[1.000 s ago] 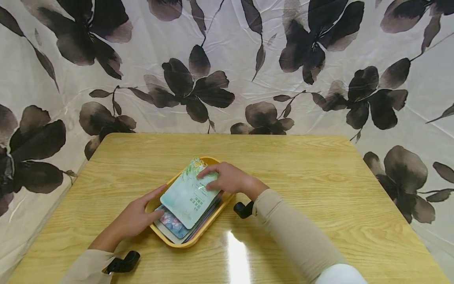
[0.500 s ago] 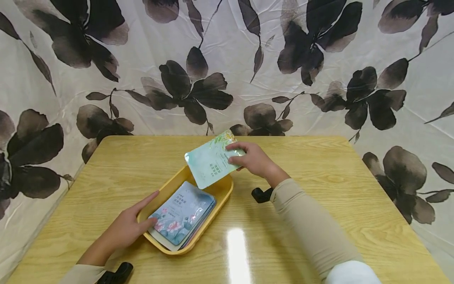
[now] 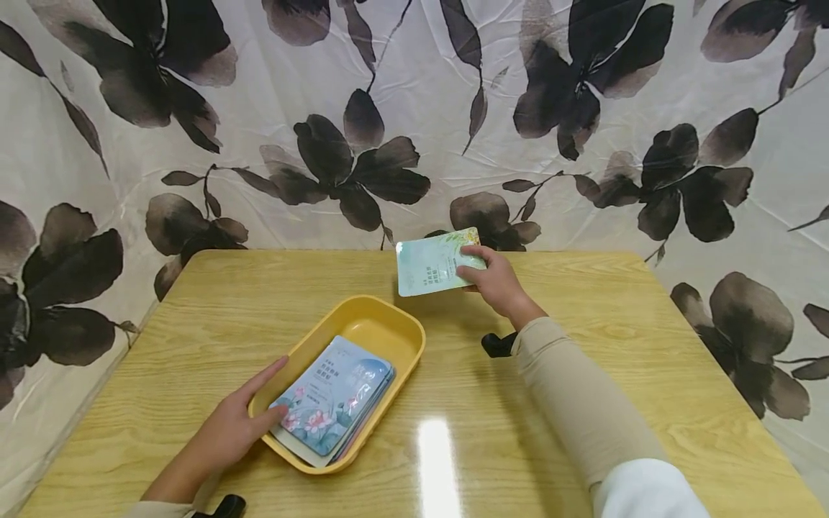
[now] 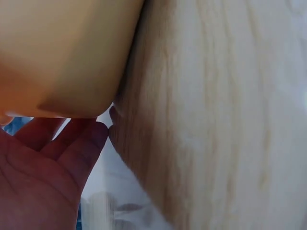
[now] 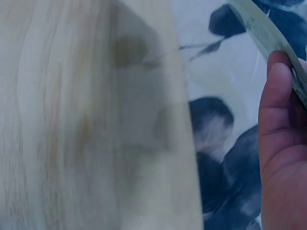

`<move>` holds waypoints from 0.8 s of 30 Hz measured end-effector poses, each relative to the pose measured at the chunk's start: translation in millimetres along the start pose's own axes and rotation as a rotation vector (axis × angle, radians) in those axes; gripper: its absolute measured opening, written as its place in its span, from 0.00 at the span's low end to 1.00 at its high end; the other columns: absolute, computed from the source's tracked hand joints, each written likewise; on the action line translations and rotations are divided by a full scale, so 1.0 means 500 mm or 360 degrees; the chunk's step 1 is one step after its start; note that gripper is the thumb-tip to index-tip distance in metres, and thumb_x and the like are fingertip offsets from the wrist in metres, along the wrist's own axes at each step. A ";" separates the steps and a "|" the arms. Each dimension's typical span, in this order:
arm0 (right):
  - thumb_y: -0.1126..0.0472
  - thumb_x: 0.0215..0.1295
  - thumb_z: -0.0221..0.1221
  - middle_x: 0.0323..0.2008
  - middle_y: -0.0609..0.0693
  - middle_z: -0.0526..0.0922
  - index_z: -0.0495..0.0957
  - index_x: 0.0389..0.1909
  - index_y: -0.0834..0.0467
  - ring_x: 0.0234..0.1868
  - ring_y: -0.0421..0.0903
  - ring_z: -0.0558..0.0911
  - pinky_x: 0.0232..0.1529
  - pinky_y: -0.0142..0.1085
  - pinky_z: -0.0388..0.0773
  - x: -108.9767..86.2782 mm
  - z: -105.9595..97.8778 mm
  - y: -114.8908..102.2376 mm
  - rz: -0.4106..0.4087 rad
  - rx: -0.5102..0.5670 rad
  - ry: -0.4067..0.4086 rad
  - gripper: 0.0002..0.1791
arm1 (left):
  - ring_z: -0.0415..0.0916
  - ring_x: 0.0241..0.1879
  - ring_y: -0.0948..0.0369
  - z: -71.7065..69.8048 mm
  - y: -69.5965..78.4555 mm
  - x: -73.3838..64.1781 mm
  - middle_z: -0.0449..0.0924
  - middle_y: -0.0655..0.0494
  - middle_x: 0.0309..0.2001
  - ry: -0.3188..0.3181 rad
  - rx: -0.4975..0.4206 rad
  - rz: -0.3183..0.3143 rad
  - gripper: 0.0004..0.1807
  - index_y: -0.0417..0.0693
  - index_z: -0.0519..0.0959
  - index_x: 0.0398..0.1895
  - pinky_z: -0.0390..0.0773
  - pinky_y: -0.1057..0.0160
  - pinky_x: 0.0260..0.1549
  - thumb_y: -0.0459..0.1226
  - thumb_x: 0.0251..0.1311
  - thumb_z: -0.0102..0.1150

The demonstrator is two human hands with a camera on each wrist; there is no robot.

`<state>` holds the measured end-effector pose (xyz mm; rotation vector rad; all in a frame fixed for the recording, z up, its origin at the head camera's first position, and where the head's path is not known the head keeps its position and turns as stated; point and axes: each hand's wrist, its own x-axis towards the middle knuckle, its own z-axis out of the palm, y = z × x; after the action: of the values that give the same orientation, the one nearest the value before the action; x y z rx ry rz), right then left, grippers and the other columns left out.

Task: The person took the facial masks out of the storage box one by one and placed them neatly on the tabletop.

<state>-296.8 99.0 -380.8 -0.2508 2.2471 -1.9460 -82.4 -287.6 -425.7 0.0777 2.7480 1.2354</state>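
Note:
My right hand (image 3: 500, 284) pinches a pale green face mask packet (image 3: 422, 267) by its right end, thumb on the printed face, above the far part of the table. In the right wrist view the packet (image 5: 259, 28) appears nearly edge-on, with the fingers (image 5: 278, 91) behind it. A yellow plastic basket (image 3: 386, 322) sits left of centre. My left hand (image 3: 223, 435) grips its near-left wall, thumb over the rim; in the left wrist view fingers (image 4: 79, 148) lie against the basket's outside (image 4: 62, 62). Inside the basket lies a stack of packets topped by a blue lotus-printed one (image 3: 337, 396).
The wooden table (image 3: 583, 316) extends right of the basket and behind it. A floral cloth (image 3: 466, 129) hangs along the far edge and both sides. A black wrist camera (image 3: 499, 345) juts below the right hand.
My right hand has lifted the green packet out of the basket and carried it right and away toward the far edge, uncovering the blue packet. The basket and left hand have shifted slightly nearer.

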 end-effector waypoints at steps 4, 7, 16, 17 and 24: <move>0.74 0.69 0.52 0.53 0.62 0.70 0.64 0.70 0.69 0.38 0.43 0.78 0.47 0.43 0.83 0.011 -0.011 0.024 0.0062 0.0043 0.0037 0.28 | 0.56 0.70 0.35 0.000 0.001 0.000 0.57 0.34 0.74 -0.0004 -0.0043 -0.0001 0.38 0.51 0.60 0.78 0.61 0.34 0.63 0.44 0.68 0.62; 0.75 0.68 0.50 0.55 0.63 0.69 0.63 0.70 0.69 0.40 0.44 0.77 0.49 0.46 0.82 0.019 -0.019 0.042 0.0100 0.0041 0.0051 0.29 | 0.55 0.71 0.36 -0.005 0.000 0.003 0.57 0.35 0.74 -0.0016 -0.0081 -0.0003 0.37 0.51 0.60 0.78 0.61 0.35 0.64 0.42 0.68 0.62; 0.73 0.72 0.53 0.59 0.64 0.68 0.60 0.73 0.67 0.40 0.43 0.77 0.45 0.40 0.83 0.033 -0.030 0.086 0.0212 0.0007 0.0085 0.30 | 0.60 0.69 0.39 -0.009 -0.011 0.008 0.57 0.35 0.74 -0.0035 -0.0159 0.0062 0.36 0.48 0.62 0.77 0.70 0.48 0.60 0.36 0.67 0.62; 0.72 0.72 0.53 0.59 0.64 0.68 0.60 0.73 0.67 0.40 0.43 0.77 0.46 0.40 0.83 0.035 -0.030 0.087 0.0215 -0.0008 0.0074 0.30 | 0.60 0.69 0.39 -0.009 -0.012 0.008 0.57 0.35 0.74 -0.0032 -0.0160 0.0056 0.36 0.48 0.62 0.77 0.69 0.49 0.59 0.36 0.67 0.63; 0.72 0.72 0.54 0.65 0.66 0.65 0.59 0.73 0.69 0.47 0.52 0.80 0.48 0.40 0.83 0.049 -0.035 0.100 0.0239 -0.0197 0.0004 0.31 | 0.55 0.72 0.39 -0.009 -0.019 0.009 0.53 0.37 0.76 -0.0068 -0.0219 0.0024 0.37 0.51 0.59 0.78 0.64 0.48 0.63 0.38 0.68 0.61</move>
<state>-325.8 117.5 -428.2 -0.0912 2.3183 -1.7375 -87.2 -296.8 -430.4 0.1101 2.6229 1.4053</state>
